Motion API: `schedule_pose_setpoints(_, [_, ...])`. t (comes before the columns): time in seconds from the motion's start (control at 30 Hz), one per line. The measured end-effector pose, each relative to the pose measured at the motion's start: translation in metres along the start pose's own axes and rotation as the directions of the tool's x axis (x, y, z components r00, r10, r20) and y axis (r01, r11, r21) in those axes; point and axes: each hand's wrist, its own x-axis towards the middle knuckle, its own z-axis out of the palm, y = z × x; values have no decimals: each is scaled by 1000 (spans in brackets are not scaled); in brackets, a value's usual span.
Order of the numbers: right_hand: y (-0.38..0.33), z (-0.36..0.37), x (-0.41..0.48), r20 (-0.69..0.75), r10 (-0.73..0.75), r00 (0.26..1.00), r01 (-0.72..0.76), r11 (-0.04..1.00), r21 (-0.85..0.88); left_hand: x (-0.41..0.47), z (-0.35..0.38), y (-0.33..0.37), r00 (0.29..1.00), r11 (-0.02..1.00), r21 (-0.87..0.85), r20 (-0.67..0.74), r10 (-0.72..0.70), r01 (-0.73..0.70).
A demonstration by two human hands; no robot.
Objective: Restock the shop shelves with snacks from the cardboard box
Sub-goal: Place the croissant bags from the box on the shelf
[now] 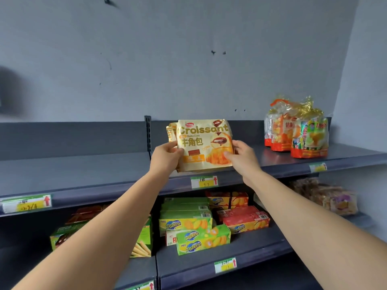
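A cream and gold croissant bag [204, 141] stands upright at the front of the top shelf [83, 172]. My left hand [166, 156] grips its lower left edge and my right hand [241, 154] grips its lower right edge. Directly behind it another croissant bag [171, 131] shows only its left edge. The cardboard box is out of view.
Clear bags of orange and green snacks [297, 130] stand at the right end of the top shelf. The shelf below holds green and red biscuit boxes [194, 225], wafer stick boxes [142, 241] and wrapped cakes [326, 197]. Price tags [204, 182] line the shelf edges. A grey wall rises behind.
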Motion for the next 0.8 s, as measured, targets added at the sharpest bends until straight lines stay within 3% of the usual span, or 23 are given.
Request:
schedule_pose_setpoints(0.43, [49, 35, 91, 76, 83, 994, -76, 992, -98, 96, 25, -44, 998, 993, 111, 32, -53, 49])
schedule_pose_setpoints(0.8, [74, 43, 130, 128, 62, 990, -48, 992, -114, 113, 42, -56, 998, 975, 219, -62, -18, 31])
